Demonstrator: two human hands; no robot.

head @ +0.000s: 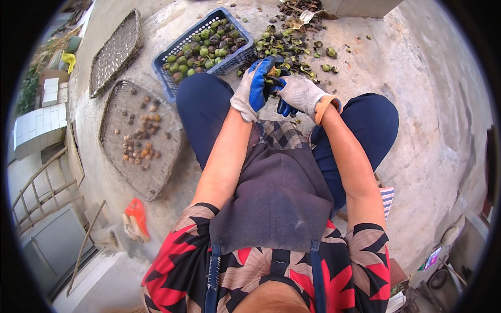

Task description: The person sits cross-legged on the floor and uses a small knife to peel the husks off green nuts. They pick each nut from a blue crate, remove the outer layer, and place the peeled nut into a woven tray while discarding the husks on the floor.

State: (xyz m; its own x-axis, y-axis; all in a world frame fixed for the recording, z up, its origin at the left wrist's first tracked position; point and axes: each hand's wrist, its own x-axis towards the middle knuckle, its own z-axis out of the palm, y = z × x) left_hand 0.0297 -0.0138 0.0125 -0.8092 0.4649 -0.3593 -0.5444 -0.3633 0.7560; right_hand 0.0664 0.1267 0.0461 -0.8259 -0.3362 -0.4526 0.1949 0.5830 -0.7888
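In front of my knees, my left hand wears a pale knit glove with a blue coated palm. It is closed around a walnut with yellowish-brown and dark husk showing. My right hand, gloved alike with an orange cuff, meets it from the right, fingers curled. A dark piece lies between the two hands; whether it is husk or a blade, I cannot tell. Beyond my left hand is a blue plastic crate of green and blackened walnuts. Torn walnut husks litter the concrete floor past my hands.
A flat wicker tray at left bears several husked walnuts. Behind it another woven tray lies on the floor. A red plastic bag and a wooden stick are at lower left. Striped cloth shows beside my right hip.
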